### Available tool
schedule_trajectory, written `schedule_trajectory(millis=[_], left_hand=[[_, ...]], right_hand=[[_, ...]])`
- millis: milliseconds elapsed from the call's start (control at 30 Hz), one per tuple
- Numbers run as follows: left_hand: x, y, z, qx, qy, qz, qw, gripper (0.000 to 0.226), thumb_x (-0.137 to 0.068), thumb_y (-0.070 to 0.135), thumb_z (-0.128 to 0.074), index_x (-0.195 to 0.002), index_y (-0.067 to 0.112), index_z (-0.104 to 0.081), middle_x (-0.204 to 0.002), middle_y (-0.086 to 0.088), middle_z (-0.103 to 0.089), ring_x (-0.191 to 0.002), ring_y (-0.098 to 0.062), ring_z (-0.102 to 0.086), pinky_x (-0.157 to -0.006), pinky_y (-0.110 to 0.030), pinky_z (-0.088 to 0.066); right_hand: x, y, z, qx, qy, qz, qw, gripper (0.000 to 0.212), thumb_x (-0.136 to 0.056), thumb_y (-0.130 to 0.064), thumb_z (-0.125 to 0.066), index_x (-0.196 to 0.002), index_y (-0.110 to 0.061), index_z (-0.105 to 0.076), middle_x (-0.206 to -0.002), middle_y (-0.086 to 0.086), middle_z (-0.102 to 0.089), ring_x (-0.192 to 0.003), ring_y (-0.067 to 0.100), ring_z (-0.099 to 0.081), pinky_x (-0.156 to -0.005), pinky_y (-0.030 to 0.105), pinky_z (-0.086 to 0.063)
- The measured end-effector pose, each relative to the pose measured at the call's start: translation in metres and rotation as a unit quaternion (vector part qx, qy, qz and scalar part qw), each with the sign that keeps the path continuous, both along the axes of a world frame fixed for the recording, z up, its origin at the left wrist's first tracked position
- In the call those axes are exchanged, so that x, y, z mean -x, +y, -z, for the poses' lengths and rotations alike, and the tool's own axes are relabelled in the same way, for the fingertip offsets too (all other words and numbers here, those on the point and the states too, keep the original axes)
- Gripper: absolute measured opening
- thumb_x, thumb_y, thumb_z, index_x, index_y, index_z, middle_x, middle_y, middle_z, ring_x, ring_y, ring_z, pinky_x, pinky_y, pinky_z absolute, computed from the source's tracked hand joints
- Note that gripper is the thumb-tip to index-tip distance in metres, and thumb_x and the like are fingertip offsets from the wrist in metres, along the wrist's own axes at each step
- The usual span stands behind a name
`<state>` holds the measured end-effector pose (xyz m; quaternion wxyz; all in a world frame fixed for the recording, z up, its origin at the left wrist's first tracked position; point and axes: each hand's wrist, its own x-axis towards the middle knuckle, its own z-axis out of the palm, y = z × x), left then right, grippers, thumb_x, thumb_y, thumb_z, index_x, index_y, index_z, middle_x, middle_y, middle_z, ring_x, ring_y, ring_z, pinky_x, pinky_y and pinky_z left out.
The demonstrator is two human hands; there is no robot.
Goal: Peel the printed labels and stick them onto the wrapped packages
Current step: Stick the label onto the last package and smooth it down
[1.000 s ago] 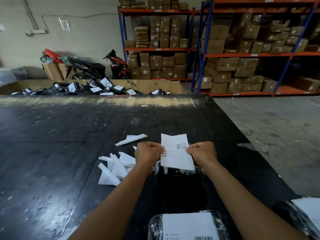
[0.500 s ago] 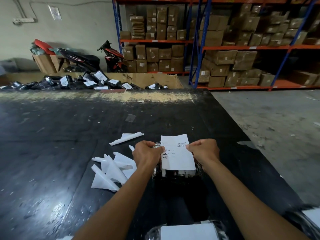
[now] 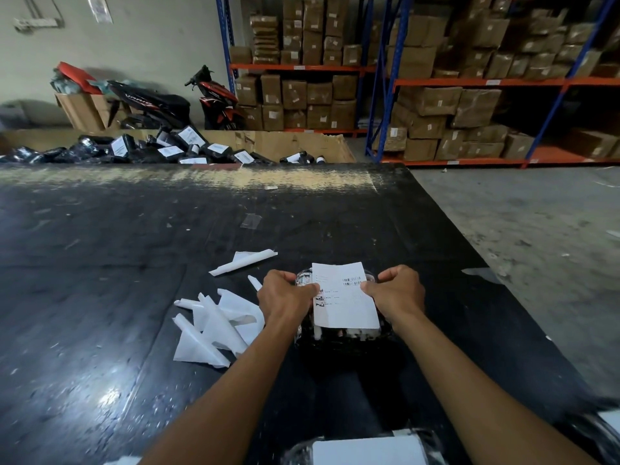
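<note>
A white printed label (image 3: 344, 297) with a barcode lies over a black wrapped package (image 3: 345, 340) in the middle of the black table (image 3: 100, 297). My left hand (image 3: 285, 297) pinches the label's left edge. My right hand (image 3: 397, 293) pinches its right edge. Most of the package is hidden under the label and my hands. Another wrapped package with a white label (image 3: 365, 449) sits at the bottom edge, between my forearms.
Several peeled white backing sheets (image 3: 218, 327) lie left of my left hand, and one more (image 3: 243, 261) lies farther back. A cardboard bin (image 3: 302, 146) of labelled black packages stands beyond the table. Shelves of boxes (image 3: 469, 95) and concrete floor are to the right.
The label has come down from being held upright to lying over the package, with both hands still on its edges. The camera has tilted slightly.
</note>
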<state>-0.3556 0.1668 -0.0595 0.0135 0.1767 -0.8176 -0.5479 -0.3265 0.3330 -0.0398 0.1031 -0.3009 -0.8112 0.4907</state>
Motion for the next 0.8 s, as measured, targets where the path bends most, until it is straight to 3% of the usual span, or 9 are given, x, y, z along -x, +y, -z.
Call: schedule_trajectory(millis=[200,367,567,700,800], left_hand=[[0.000,-0.001,-0.001,-0.008,-0.005,0.002,1.000,0.038,-0.069,0.025,-0.087,-0.089,0.021,-0.054,-0.084,0.000,-0.066,-0.076,-0.018,-0.070,-0.062,-0.026,-0.050],[0.004,-0.002,0.001,-0.002,-0.006,0.010,1.000,0.041,-0.066,0.024,-0.088,-0.086,0.021,-0.052,-0.085,0.002,-0.063,-0.078,-0.021,-0.070,-0.075,-0.036,-0.059],[0.007,-0.003,-0.003,0.059,-0.004,0.049,0.997,0.043,-0.062,0.026,-0.087,-0.083,0.023,-0.049,-0.089,-0.002,-0.067,-0.082,-0.023,-0.069,-0.076,-0.037,-0.057],[0.005,-0.003,-0.006,0.123,0.008,0.074,0.990,0.040,-0.067,0.029,-0.084,-0.094,0.016,-0.057,-0.092,-0.003,-0.067,-0.086,-0.020,-0.063,-0.066,-0.028,-0.042],[0.000,-0.010,-0.005,0.146,0.006,0.089,0.985,0.038,-0.068,0.038,-0.085,-0.080,0.014,-0.057,-0.081,-0.006,-0.069,-0.080,-0.022,-0.064,-0.065,-0.029,-0.042]], right_hand=[[0.002,-0.001,0.003,-0.022,-0.015,-0.009,1.000,0.028,-0.077,-0.016,-0.081,-0.078,-0.019,-0.053,-0.080,-0.006,-0.056,-0.082,0.017,-0.060,-0.058,0.026,-0.044],[0.004,-0.001,0.004,-0.055,-0.018,-0.027,0.998,0.025,-0.077,-0.017,-0.080,-0.079,-0.019,-0.055,-0.087,-0.003,-0.060,-0.083,0.018,-0.060,-0.057,0.025,-0.042],[0.005,-0.003,0.010,-0.089,-0.018,-0.039,0.995,0.026,-0.078,-0.018,-0.079,-0.089,-0.015,-0.057,-0.096,0.000,-0.065,-0.081,0.017,-0.061,-0.048,0.021,-0.036],[0.004,-0.005,0.014,-0.113,-0.014,-0.043,0.993,0.026,-0.079,-0.017,-0.078,-0.088,-0.016,-0.054,-0.094,-0.001,-0.065,-0.078,0.015,-0.061,-0.048,0.020,-0.037],[0.003,-0.007,0.017,-0.126,-0.003,-0.041,0.991,0.025,-0.079,-0.017,-0.077,-0.086,-0.016,-0.053,-0.093,0.001,-0.066,-0.076,0.015,-0.059,-0.049,0.021,-0.038]])
